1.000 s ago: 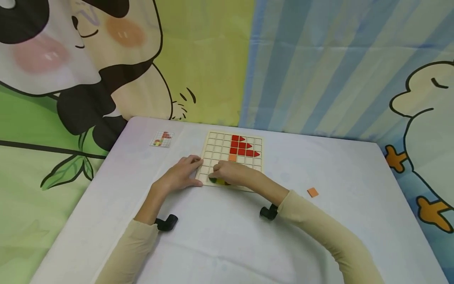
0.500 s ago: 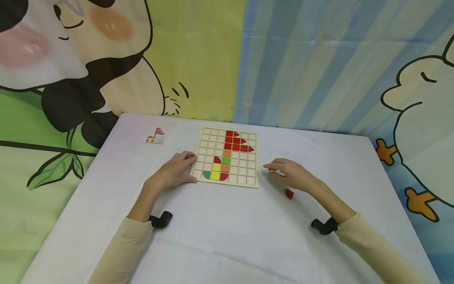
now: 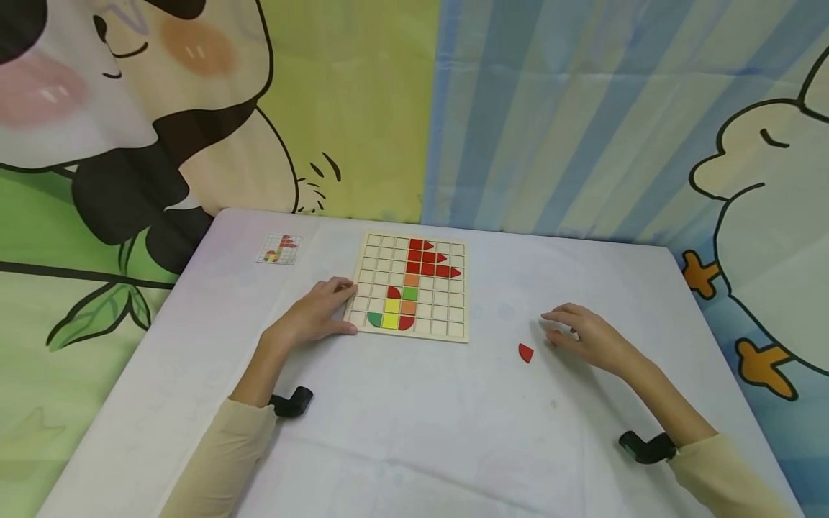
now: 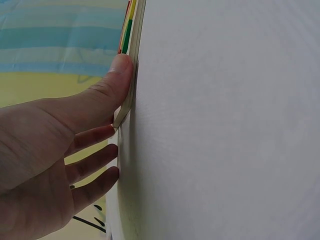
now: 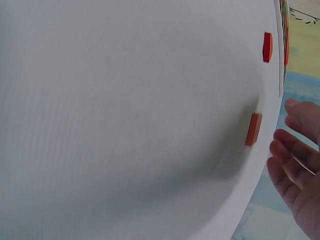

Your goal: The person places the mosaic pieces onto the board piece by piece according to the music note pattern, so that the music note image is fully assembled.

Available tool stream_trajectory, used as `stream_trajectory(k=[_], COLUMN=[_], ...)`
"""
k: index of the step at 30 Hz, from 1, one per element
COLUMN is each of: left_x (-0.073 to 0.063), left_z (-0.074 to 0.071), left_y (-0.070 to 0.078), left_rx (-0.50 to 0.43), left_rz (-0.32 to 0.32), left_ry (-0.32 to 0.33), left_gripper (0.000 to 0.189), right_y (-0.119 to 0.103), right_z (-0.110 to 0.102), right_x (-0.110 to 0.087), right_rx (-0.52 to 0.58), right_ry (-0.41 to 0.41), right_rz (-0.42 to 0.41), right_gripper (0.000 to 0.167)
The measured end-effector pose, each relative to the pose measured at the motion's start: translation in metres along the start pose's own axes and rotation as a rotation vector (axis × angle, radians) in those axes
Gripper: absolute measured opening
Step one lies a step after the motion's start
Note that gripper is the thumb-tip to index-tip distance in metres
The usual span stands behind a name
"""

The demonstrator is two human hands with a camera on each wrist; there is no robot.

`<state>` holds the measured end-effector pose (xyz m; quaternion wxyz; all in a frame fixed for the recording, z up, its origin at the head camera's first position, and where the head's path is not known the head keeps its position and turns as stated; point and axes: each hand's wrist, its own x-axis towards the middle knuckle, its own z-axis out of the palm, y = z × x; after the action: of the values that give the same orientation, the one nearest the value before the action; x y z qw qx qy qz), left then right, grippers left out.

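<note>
A square wooden grid board (image 3: 447, 316) lies on the table, with red, orange, green and yellow tiles set in some of its cells. My left hand (image 3: 314, 313) rests at the board's near left corner; the straight thumb (image 4: 117, 75) touches its near edge and the fingers lie along its left side. To the right of the board my right hand (image 3: 592, 337) hovers with loosely bent fingers, holding nothing. Below its fingertips, in the right wrist view, lies an orange tile (image 5: 254, 129), hidden by the hand in the head view. A loose red quarter-round tile (image 3: 525, 353) sits between hand and board.
A small pattern card (image 3: 280, 250) with a coloured grid picture lies to the left of the board. White cloth (image 3: 414, 424) covers the table. Behind its far edge hangs a printed backdrop (image 3: 363, 108) with cartoon animals.
My right hand has left the green quarter-round tile on the board and moved right, past the loose red tile, to above the orange one. My left hand stays at the board's corner.
</note>
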<state>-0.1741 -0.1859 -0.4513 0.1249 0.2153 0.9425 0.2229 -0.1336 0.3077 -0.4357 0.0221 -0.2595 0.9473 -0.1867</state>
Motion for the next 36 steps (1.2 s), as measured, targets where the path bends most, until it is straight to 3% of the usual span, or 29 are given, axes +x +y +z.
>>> stream_trajectory(k=[4,7,13,21,26,30,36], left_x=[0.0,0.0,0.0,-0.001,0.0,-0.001,0.0], left_z=[0.0,0.0,-0.002,0.001,0.001,0.0,0.001], left_y=[0.001,0.001,0.001,-0.001,0.0,0.001,0.001], left_rx=[0.004,-0.001,0.005,0.005,0.008,0.003,0.001], left_rz=[-0.007,-0.016,-0.018,-0.014,-0.024,-0.025,-0.017], left_ry=[-0.002,-0.006,-0.003,-0.002,-0.006,-0.003,-0.009], left_gripper=[0.085,0.085,0.084,0.085,0.086,0.086,0.085], right_y=[0.003,0.007,0.014,0.009,-0.01,-0.039,-0.091], right_z=[-0.004,-0.003,0.003,0.007,0.008,0.011,0.02], right_x=[-0.006,-0.009,-0.008,0.001,0.014,0.034,0.076], right_rx=[-0.009,-0.016,-0.068,-0.128,0.014,0.103,0.137], right_ry=[-0.121,-0.164,-0.087,0.009,0.019,0.062,0.071], right_rz=[0.05,0.026,-0.09,-0.13,-0.119,-0.201,-0.318], right_gripper=[0.041,0.04,0.03,0.022,0.024,0.024,0.025])
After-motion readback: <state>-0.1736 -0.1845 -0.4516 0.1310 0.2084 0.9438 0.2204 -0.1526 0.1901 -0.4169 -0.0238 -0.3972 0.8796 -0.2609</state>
